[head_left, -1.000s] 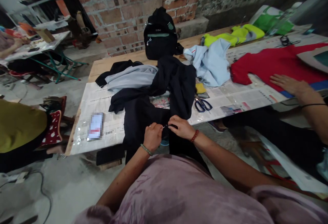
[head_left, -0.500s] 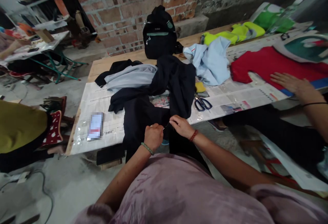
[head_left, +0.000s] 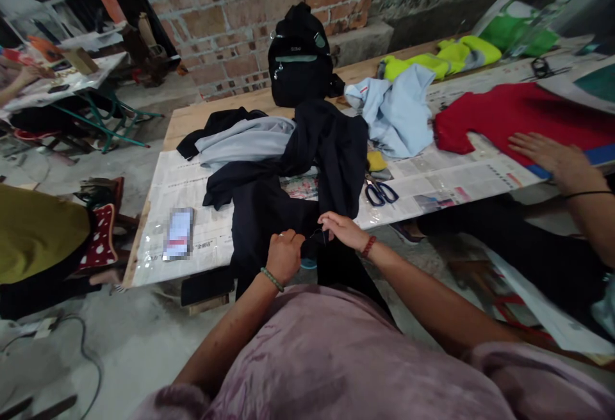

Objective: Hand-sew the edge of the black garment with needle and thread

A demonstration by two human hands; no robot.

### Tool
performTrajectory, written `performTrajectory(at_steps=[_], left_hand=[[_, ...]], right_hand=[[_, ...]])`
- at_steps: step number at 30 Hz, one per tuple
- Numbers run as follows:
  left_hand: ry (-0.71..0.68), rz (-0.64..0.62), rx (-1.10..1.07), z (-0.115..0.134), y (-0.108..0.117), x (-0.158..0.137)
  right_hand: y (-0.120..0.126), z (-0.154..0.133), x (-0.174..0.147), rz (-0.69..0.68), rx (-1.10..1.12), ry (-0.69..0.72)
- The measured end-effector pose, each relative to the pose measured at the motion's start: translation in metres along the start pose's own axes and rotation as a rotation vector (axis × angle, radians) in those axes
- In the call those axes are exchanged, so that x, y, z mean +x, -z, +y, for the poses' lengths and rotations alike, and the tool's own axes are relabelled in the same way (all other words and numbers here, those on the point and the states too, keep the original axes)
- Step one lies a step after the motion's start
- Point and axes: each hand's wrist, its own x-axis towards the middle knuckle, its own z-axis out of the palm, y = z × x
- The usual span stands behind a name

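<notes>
My left hand (head_left: pixel 284 255) is closed on the edge of a black garment (head_left: pixel 262 218), which hangs over the table's front edge. Close beside it, my right hand (head_left: pixel 344 230) is pinched, thumb against fingers. A fine thread (head_left: pixel 317 233) curves between the two hands and runs to the right fingertips. Any needle there is too small to make out for certain. The garment's bulk lies bunched on the table along with a grey cloth (head_left: pixel 247 141). Dark-handled scissors (head_left: pixel 381 193) lie to the right of it, near a small yellow item (head_left: pixel 376 161).
Newspaper covers the table (head_left: pixel 154 241), where a phone (head_left: pixel 178 234) lies at left. A black backpack (head_left: pixel 300 61) stands at the back, beside a light blue cloth (head_left: pixel 401 109) and a yellow vest (head_left: pixel 442 60). At right, another person's hand (head_left: pixel 545 154) rests on a red garment (head_left: pixel 509 116).
The line between my hands was straight and now shows as a loose loop. My left hand has shifted slightly left. At right, the iron over the red garment has moved rightward.
</notes>
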Motion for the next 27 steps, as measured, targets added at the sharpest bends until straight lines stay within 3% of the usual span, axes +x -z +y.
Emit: performTrajectory(at_steps=[3,8,14,27], left_hand=[[0.031,0.02,-0.246,-0.003,-0.001,0.0],[0.07,-0.025,-0.477,-0.002,0.003,0.003],[0.105,-0.079,-0.346,0.0,0.008,0.002],[0.097,-0.059,-0.158,0.012,0.002,0.007]], right_hand=[[0.01,0.001,0.001,-0.151,0.095,-0.077],[0.012,-0.001,-0.001,-0.214,-0.116,0.148],[0.007,-0.002,-0.002,-0.109,-0.263,0.21],[0.004,-0.001,-0.001,-0.106,-0.292,0.232]])
